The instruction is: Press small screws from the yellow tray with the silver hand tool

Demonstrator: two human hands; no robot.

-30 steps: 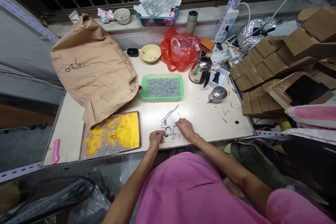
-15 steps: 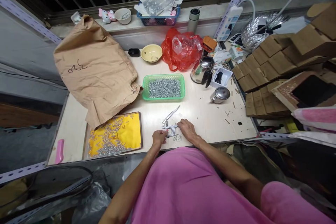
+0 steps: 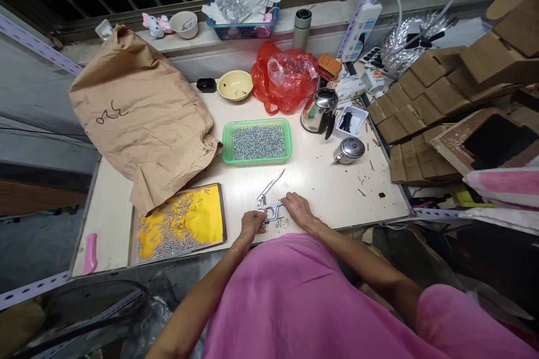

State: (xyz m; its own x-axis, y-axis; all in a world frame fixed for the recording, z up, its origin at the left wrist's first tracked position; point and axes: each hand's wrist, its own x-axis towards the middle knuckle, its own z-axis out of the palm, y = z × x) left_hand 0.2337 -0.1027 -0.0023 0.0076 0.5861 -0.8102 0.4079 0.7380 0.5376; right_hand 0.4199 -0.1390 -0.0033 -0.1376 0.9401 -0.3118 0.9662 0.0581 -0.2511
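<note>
Silver spring-loaded pliers (image 3: 273, 212) lie close to the table's front edge, one long handle angled up and away from me. My left hand (image 3: 252, 223) is closed, fingertips pinching the pliers at their jaw end, where a small red spot shows. Whether a small part sits between those fingers is too fine to make out. With bent fingers, my right hand (image 3: 298, 211) grips the end of the nearer handle. Beyond the pliers stands a green basket (image 3: 287, 148) full of small metal pins (image 3: 259, 142). More such pins lie on a yellow sheet (image 3: 214, 213) at left.
A large brown paper sack (image 3: 147, 118) leans over the left side. Behind the basket are a yellow bowl (image 3: 234, 92) and a red plastic bag (image 3: 282, 90). A kettle (image 3: 315, 115) and metal pot (image 3: 350, 150) stand right, near stacked cardboard boxes (image 3: 433, 98). A pink-handled object (image 3: 90, 254) lies front left.
The view has swung slightly, so the table's things appear a little further left. Both hands stay at the pliers, with hardly any visible change in their grip.
</note>
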